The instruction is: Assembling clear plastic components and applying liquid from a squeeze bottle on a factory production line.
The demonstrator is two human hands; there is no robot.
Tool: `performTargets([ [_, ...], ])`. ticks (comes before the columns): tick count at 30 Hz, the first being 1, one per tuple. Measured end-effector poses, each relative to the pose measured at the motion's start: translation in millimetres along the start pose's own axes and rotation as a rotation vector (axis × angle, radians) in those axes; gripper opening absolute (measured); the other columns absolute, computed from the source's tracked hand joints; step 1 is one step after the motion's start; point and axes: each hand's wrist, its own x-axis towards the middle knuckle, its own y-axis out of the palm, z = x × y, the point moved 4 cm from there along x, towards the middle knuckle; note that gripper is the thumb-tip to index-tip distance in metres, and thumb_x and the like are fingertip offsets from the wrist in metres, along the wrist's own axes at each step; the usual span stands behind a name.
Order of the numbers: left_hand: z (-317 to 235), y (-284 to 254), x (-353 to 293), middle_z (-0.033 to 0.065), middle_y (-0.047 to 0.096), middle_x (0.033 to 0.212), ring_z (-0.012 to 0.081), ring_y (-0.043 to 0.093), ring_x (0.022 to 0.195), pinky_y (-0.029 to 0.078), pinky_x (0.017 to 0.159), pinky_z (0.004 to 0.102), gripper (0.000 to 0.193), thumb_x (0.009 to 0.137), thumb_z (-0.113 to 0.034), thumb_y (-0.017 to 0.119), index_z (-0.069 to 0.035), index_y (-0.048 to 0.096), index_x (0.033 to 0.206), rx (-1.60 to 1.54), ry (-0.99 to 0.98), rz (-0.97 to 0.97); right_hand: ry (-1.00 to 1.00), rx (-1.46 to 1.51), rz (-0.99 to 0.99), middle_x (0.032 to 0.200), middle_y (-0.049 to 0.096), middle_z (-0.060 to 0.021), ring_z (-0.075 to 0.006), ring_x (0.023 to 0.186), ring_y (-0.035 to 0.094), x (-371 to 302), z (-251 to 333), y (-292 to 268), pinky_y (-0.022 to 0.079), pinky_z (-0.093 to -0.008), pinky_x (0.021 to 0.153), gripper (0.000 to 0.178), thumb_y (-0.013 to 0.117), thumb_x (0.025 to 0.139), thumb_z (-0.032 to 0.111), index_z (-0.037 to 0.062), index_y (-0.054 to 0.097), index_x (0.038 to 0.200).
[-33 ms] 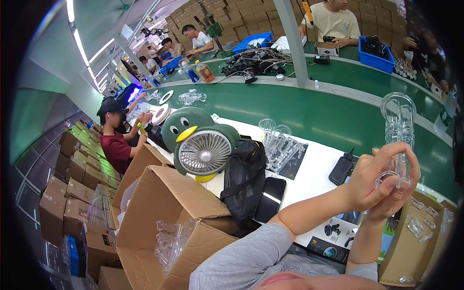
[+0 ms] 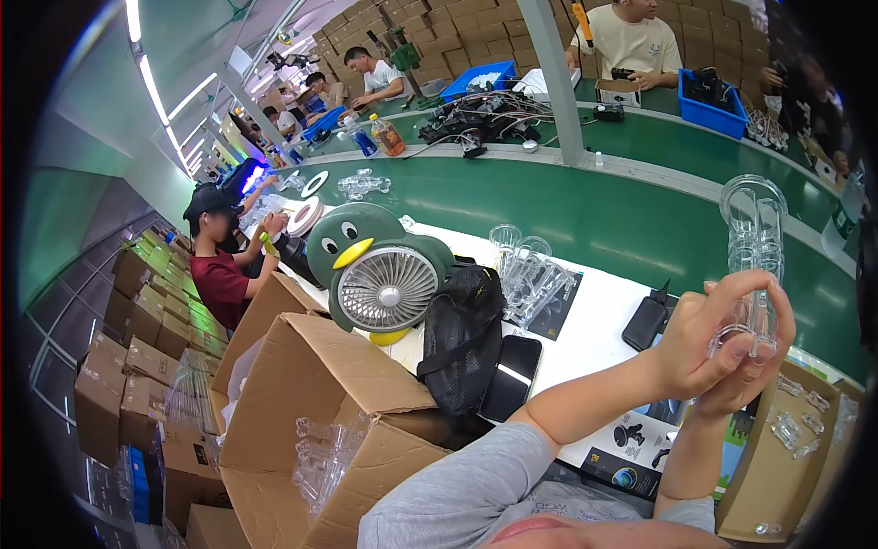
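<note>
A clear plastic tube-like part (image 2: pixel 755 224) with a round flared rim is raised at the right, its long side pointing away from me. My left hand (image 2: pixel 693 340) is closed around its lower end, thumb and fingers curled over it. Just beneath, my right hand (image 2: pixel 732 395) grips the same end, its fingers partly hidden behind the left. Several similar clear plastic parts (image 2: pixel 530 279) lie on the white table surface left of my hands. More clear parts (image 2: pixel 329 462) are inside an open cardboard box (image 2: pixel 291 403) at my left.
A green penguin-shaped fan (image 2: pixel 389 291), a black mesh pouch (image 2: pixel 465 352), a phone (image 2: pixel 510 380) and a black bottle-shaped item (image 2: pixel 646 320) stand or lie near me. Small clear pieces sit in a shallow cardboard tray (image 2: pixel 764 485) at right. Beyond runs a green conveyor (image 2: pixel 631 220); other people work around it.
</note>
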Motion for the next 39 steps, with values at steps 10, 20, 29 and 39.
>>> performTargets([
  [10,-7.8,-0.3,5.8,0.0094,0.061,0.070,0.0191,0.059,0.059,0.046,0.063,0.0275,0.058,0.088,-0.030,0.045,0.013,0.033,0.123,0.064,0.178,0.108,0.032,0.093,-0.027,0.119,0.046,-0.0133,-0.0222,0.089,0.059,-2.0,0.6,4.8,0.049,-0.0301,0.073,0.061,0.035,0.090,0.051,-0.0018,0.041,0.120],
  [20,-9.1,0.0,7.7,0.0081,0.060,0.066,0.0188,0.059,0.057,0.046,0.060,0.0272,0.056,0.087,-0.028,0.045,0.013,0.033,0.124,0.055,0.203,0.120,0.022,0.149,-0.025,0.120,0.044,-0.0138,-0.0264,0.086,0.061,-1.3,2.5,7.8,0.052,-0.0340,0.073,0.058,0.036,0.090,0.048,-0.0020,0.039,0.120],
  [29,-2.2,-2.0,4.2,0.0086,0.060,0.066,0.0185,0.059,0.057,0.047,0.060,0.0273,0.056,0.085,-0.024,0.045,0.013,0.031,0.125,0.038,0.108,0.133,0.081,0.186,0.001,0.104,0.054,-0.0239,-0.0289,0.087,0.060,-0.1,1.7,7.2,0.048,-0.0366,0.079,0.059,0.039,0.089,0.045,-0.0029,0.034,0.124],
  [39,-5.4,-2.8,5.9,0.0097,0.059,0.066,0.0187,0.058,0.057,0.047,0.059,0.0268,0.056,0.084,-0.023,0.045,0.011,0.030,0.126,0.033,0.118,0.184,0.043,0.138,-0.006,0.121,0.043,-0.0154,-0.0274,0.087,0.060,-2.4,2.0,8.1,0.051,-0.0345,0.075,0.059,0.037,0.090,0.047,-0.0023,0.036,0.122],
])
